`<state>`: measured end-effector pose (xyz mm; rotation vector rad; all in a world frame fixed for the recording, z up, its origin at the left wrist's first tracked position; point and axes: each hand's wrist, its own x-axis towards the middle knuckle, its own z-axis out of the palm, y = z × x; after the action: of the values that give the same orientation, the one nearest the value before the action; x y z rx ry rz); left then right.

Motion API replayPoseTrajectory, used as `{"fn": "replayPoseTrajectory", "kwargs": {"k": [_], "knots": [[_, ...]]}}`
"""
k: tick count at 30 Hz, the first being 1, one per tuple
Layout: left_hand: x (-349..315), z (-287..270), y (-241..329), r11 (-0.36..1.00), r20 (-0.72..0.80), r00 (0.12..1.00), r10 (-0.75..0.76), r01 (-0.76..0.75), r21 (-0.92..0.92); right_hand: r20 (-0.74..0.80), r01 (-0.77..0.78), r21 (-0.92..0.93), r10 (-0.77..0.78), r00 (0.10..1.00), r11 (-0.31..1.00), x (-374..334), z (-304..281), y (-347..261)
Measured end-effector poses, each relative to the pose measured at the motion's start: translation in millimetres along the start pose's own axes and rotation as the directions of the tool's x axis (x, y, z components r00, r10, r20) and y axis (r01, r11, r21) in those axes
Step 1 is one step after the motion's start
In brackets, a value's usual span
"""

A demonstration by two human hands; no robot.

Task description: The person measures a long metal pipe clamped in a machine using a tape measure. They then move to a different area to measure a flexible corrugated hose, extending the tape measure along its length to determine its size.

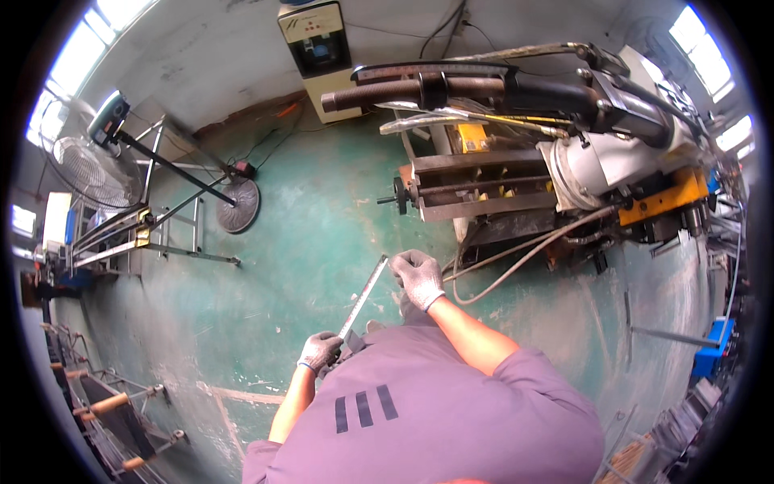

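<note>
My left hand point(321, 350), in a grey knit glove, is closed at my body's left front. From it a tape measure's pale blade point(363, 297) runs out, slanting up and to the right; the case is mostly hidden by the hand. The blade's free end comes close beside the fingertips of my right hand point(418, 278), gloved the same way. Those fingers are curled and pressed together, and whether they touch the blade or grip something small does not show. Below both hands lies the green painted floor point(314, 234).
A large drilling or milling machine point(597, 161) stands ahead right, with a handwheel point(400, 196) and hanging cables point(516, 278). A pedestal fan point(97, 169) and metal frame point(193, 234) are at left. A water dispenser point(318, 60) stands by the wall, a rack point(121, 411) lower left.
</note>
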<state>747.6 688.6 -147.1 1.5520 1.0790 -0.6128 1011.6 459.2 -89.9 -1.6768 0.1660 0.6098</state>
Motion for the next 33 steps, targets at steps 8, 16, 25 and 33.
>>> {"fn": "replayPoseTrajectory", "kwargs": {"k": [8, 16, 25, 33], "knots": [[-21, -17, -76, 0.920, -0.010, 0.997, -0.072, 0.070, 0.385, -0.211, 0.126, 0.226, -0.078, 0.974, 0.966, -44, -38, -8], [-22, -15, -104, 0.981, -0.157, 0.987, 0.035, -0.004, 0.193, -0.318, 0.412, 0.299, -0.317, 0.894, 0.861, -17, -58, -135], [21, 28, -211, 0.956, -0.011, 0.963, 0.268, -0.265, 0.123, -0.110, 0.485, 0.352, -0.479, 0.871, 0.801, 40, -68, -233], [17, 74, -233, 0.973, -0.171, 0.958, 0.228, -0.230, 0.011, 0.063, 0.416, 0.218, -0.438, 0.897, 0.883, 83, -64, -284]]}}
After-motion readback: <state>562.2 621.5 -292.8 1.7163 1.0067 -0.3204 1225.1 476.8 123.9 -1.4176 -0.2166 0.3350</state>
